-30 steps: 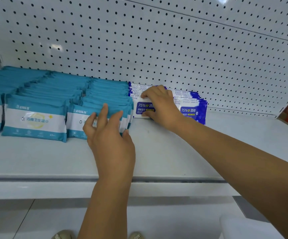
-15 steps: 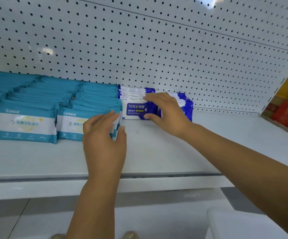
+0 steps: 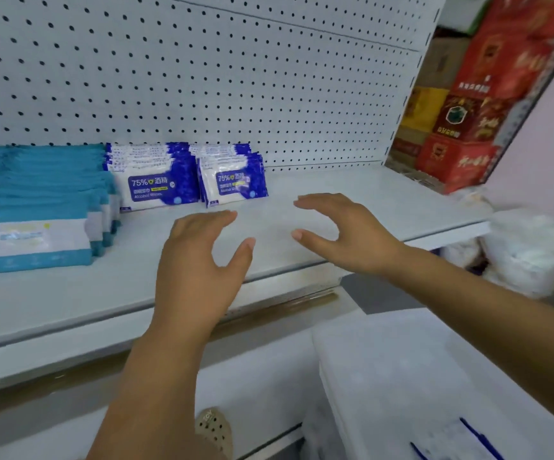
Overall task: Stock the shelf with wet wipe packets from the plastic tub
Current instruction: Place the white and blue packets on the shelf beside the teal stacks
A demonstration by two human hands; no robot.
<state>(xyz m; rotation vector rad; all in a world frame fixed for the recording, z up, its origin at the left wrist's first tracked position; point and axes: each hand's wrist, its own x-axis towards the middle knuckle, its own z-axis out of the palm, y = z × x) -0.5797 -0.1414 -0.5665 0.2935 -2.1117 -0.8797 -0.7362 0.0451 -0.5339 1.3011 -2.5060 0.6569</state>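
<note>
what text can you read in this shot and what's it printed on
"75%" with Chinese characters, then "Alcohol Wipes": front blue wipe packet.
"75%": smaller blue packet beside it; lower lines too blurred.
Teal packets: print blurred, unreadable.
Red boxes: gold characters, too blurred.

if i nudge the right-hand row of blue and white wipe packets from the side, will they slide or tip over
Probably tip. The right-hand row of blue and white packets stands on edge, leaning back, with bare shelf to its right and nothing bracing it there. The glossy film would likely slide on the smooth shelf. They look soft and flat, so expect them to flop rather than stay rigid.
</note>
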